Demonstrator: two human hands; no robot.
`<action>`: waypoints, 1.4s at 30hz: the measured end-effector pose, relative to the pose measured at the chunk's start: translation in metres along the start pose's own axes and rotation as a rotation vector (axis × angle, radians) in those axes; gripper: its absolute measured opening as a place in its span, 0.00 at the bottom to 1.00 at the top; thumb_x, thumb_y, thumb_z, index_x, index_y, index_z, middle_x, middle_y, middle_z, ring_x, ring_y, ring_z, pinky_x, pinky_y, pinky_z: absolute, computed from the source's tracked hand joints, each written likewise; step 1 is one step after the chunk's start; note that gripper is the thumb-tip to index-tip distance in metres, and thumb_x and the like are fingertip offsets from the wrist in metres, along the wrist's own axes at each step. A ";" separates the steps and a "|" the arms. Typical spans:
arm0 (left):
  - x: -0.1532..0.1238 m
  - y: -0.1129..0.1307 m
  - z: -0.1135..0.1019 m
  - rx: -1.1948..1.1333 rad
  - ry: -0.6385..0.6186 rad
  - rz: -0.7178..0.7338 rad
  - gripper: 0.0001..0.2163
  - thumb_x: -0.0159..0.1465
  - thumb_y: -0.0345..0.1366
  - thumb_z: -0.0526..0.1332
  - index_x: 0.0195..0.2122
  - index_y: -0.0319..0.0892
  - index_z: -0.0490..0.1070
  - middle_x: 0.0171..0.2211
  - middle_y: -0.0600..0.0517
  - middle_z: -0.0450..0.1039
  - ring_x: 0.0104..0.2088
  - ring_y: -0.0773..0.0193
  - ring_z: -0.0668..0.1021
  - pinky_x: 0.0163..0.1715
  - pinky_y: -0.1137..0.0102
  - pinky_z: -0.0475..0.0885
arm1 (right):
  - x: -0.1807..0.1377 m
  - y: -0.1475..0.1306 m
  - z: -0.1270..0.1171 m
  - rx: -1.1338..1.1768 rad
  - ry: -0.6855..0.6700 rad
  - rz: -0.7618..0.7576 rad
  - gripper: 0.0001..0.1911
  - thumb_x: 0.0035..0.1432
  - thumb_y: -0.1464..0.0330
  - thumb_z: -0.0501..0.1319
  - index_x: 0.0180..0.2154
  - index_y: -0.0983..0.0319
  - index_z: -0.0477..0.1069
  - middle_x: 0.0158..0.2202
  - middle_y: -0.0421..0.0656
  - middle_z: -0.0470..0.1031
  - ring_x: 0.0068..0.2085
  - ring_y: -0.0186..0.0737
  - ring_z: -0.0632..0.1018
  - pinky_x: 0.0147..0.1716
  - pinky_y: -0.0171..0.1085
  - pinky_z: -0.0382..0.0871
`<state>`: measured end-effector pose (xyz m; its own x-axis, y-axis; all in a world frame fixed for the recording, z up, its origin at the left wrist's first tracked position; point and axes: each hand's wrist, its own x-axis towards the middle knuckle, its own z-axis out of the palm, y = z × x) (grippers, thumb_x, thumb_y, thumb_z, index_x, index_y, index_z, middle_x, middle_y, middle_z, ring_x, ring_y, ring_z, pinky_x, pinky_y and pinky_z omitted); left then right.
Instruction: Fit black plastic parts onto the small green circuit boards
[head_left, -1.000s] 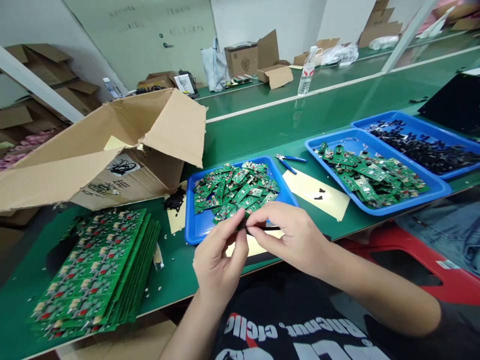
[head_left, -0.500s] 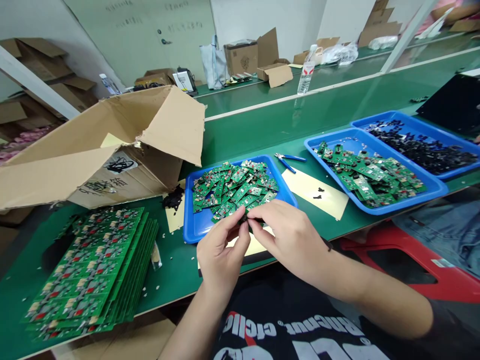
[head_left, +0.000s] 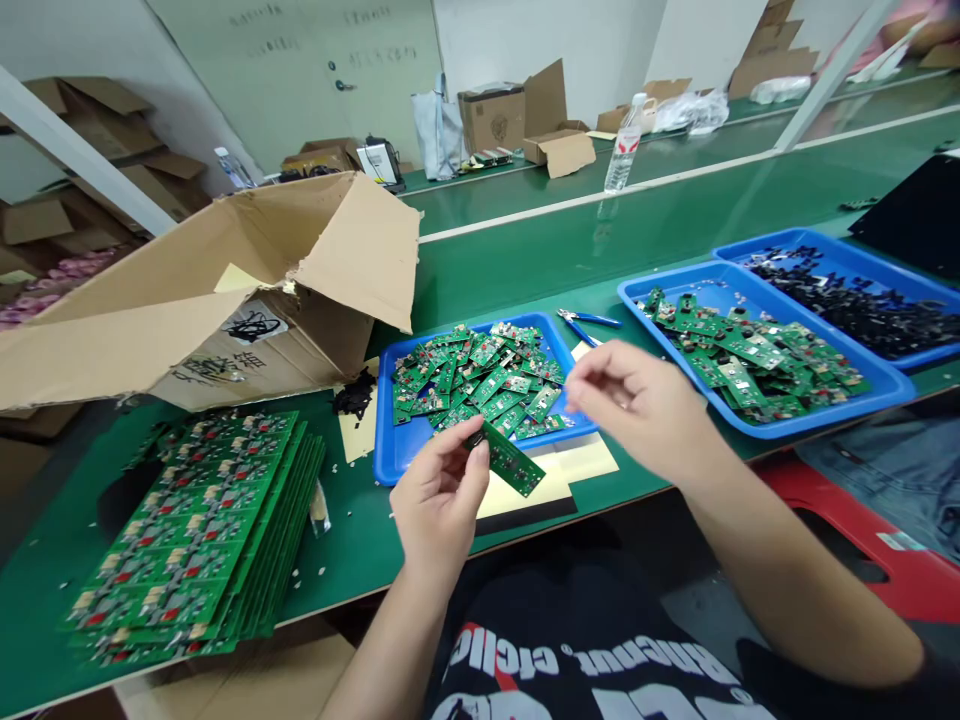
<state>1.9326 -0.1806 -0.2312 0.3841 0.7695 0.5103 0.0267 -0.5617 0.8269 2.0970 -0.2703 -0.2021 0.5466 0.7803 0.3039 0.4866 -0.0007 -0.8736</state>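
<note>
My left hand [head_left: 442,480] pinches a small green circuit board [head_left: 514,462] by one end, where a black part [head_left: 475,438] sits between thumb and fingers. The board slants down to the right, above pale paper at the table's front edge. My right hand [head_left: 645,410] is apart from the board, to its right, with loosely curled fingers and nothing visible in them. Behind the left hand, a blue tray [head_left: 390,455] carries a heap of similar boards [head_left: 480,375]. Blue-handled cutters [head_left: 589,322] lie just beyond my right hand.
A stack of uncut board panels [head_left: 195,530] stands at the left, before a large open carton [head_left: 300,340]. Black bits [head_left: 354,395] lie on paper beside the tray. At right are another blue tray [head_left: 780,430] of boards and a tray of black parts [head_left: 862,300]. A water bottle [head_left: 624,145] stands behind.
My right hand has let go at the black part and moved right and up, toward the cutters. The circuit board now shows in my left hand, which has stayed nearly in place.
</note>
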 end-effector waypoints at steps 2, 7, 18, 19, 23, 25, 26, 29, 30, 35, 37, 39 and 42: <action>0.001 0.001 0.001 -0.101 -0.030 -0.112 0.10 0.56 0.32 0.63 0.41 0.41 0.74 0.23 0.55 0.72 0.20 0.74 0.72 0.16 0.82 0.68 | -0.009 0.000 0.005 0.256 -0.243 0.086 0.09 0.52 0.68 0.61 0.35 0.60 0.61 0.31 0.41 0.70 0.33 0.36 0.75 0.32 0.35 0.72; 0.003 -0.001 0.006 -0.294 -0.046 -0.190 0.16 0.56 0.33 0.64 0.46 0.45 0.69 0.25 0.55 0.73 0.22 0.73 0.74 0.20 0.82 0.70 | -0.031 0.002 0.026 0.451 -0.286 0.198 0.13 0.50 0.70 0.62 0.37 0.59 0.60 0.33 0.39 0.67 0.34 0.34 0.75 0.32 0.34 0.73; 0.005 0.002 0.004 -0.080 -0.045 -0.164 0.07 0.55 0.31 0.64 0.36 0.39 0.72 0.29 0.52 0.76 0.29 0.69 0.78 0.31 0.76 0.76 | -0.044 0.006 0.030 0.036 0.015 -0.400 0.10 0.56 0.76 0.57 0.40 0.59 0.62 0.33 0.43 0.69 0.36 0.37 0.74 0.35 0.38 0.73; 0.005 0.002 0.004 -0.074 -0.045 -0.148 0.07 0.55 0.31 0.63 0.36 0.40 0.73 0.31 0.51 0.77 0.31 0.68 0.78 0.33 0.75 0.76 | -0.045 0.007 0.031 0.004 0.036 -0.472 0.12 0.56 0.78 0.57 0.41 0.60 0.62 0.34 0.43 0.70 0.37 0.38 0.74 0.35 0.38 0.74; 0.006 0.000 0.005 -0.106 -0.034 -0.190 0.06 0.55 0.31 0.63 0.35 0.41 0.75 0.32 0.51 0.77 0.31 0.67 0.78 0.33 0.74 0.76 | -0.049 0.009 0.032 -0.074 0.043 -0.598 0.17 0.54 0.81 0.57 0.44 0.61 0.61 0.35 0.46 0.70 0.38 0.38 0.75 0.36 0.39 0.75; 0.006 -0.002 0.008 -0.158 -0.015 -0.263 0.05 0.55 0.32 0.63 0.33 0.40 0.74 0.28 0.52 0.76 0.26 0.68 0.77 0.28 0.75 0.76 | -0.051 0.010 0.034 -0.118 0.045 -0.610 0.17 0.54 0.81 0.58 0.44 0.62 0.61 0.35 0.47 0.71 0.39 0.39 0.75 0.36 0.39 0.75; 0.005 -0.003 0.010 -0.181 -0.006 -0.287 0.04 0.56 0.33 0.63 0.33 0.39 0.73 0.27 0.52 0.76 0.24 0.69 0.77 0.26 0.75 0.75 | -0.051 0.011 0.035 -0.136 0.047 -0.614 0.18 0.54 0.81 0.58 0.45 0.61 0.61 0.36 0.47 0.71 0.39 0.40 0.75 0.36 0.39 0.75; 0.004 -0.007 0.016 -0.211 0.025 -0.300 0.04 0.56 0.33 0.62 0.32 0.39 0.72 0.25 0.53 0.74 0.23 0.70 0.76 0.26 0.76 0.74 | -0.050 0.011 0.037 -0.152 0.082 -0.611 0.18 0.55 0.80 0.57 0.46 0.61 0.60 0.36 0.47 0.71 0.40 0.39 0.75 0.36 0.38 0.75; 0.004 -0.008 0.018 -0.219 0.030 -0.307 0.04 0.55 0.33 0.62 0.32 0.39 0.72 0.25 0.54 0.74 0.23 0.71 0.75 0.26 0.77 0.74 | -0.049 0.012 0.037 -0.144 0.106 -0.599 0.17 0.56 0.80 0.56 0.46 0.61 0.60 0.36 0.47 0.71 0.40 0.39 0.75 0.37 0.38 0.74; 0.011 -0.015 0.035 -0.467 -0.133 -0.586 0.12 0.49 0.36 0.68 0.32 0.38 0.70 0.25 0.55 0.72 0.23 0.71 0.75 0.25 0.77 0.74 | -0.044 0.024 0.026 -0.120 0.240 -0.423 0.13 0.56 0.77 0.56 0.43 0.60 0.61 0.35 0.45 0.69 0.37 0.37 0.74 0.36 0.38 0.73; 0.013 -0.017 0.047 -0.600 -0.232 -0.735 0.17 0.45 0.35 0.70 0.34 0.38 0.68 0.25 0.56 0.72 0.24 0.71 0.75 0.27 0.75 0.74 | -0.047 0.033 0.020 -0.119 0.276 -0.323 0.12 0.56 0.76 0.56 0.42 0.60 0.61 0.35 0.44 0.68 0.33 0.35 0.74 0.35 0.37 0.73; 0.013 -0.017 0.060 -0.673 -0.298 -0.832 0.22 0.44 0.33 0.71 0.38 0.40 0.64 0.24 0.58 0.71 0.24 0.71 0.76 0.30 0.73 0.75 | -0.052 0.043 0.013 -0.102 0.304 -0.218 0.12 0.55 0.75 0.56 0.42 0.59 0.61 0.36 0.43 0.67 0.32 0.34 0.75 0.34 0.36 0.73; 0.011 -0.013 0.074 -0.700 -0.385 -0.874 0.28 0.46 0.33 0.69 0.46 0.42 0.58 0.28 0.55 0.74 0.29 0.66 0.79 0.34 0.69 0.74 | -0.056 0.065 -0.007 -0.090 0.364 -0.060 0.11 0.55 0.71 0.57 0.42 0.59 0.60 0.35 0.42 0.68 0.32 0.35 0.76 0.35 0.36 0.73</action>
<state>2.0051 -0.1878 -0.2541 0.7422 0.5999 -0.2986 -0.0463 0.4905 0.8702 2.1023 -0.3186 -0.2732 0.7141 0.5071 0.4826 0.5741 -0.0296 -0.8183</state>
